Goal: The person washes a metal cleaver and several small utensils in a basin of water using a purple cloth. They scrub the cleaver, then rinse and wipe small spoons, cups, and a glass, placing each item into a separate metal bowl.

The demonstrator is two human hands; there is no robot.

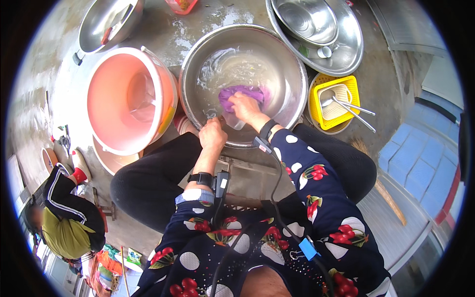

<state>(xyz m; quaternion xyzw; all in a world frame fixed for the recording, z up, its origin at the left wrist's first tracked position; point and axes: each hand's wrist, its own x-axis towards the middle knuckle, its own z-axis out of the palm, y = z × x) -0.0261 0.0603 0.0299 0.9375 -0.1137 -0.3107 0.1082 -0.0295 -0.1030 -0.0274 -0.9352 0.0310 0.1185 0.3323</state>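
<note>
A large round metal basin (287, 85) with water in it stands before me. Inside it, my right hand (244, 106) grips a purple cloth (237, 91) near the basin's near side. At the near left rim, my left hand (213, 134) is closed around something small and partly hidden, which I cannot make out; it may be the rim or the edge of a clear object. Something clear and pale, perhaps a container or plastic, lies under the water between my hands.
On the left stand a pink bucket (111, 100) and a metal pan (91, 29) holding a knife. To the right are nested metal basins (350, 48), a yellow basket (354, 89) with ladles, and a broom (389, 202). A person (66, 230) sits at the lower left.
</note>
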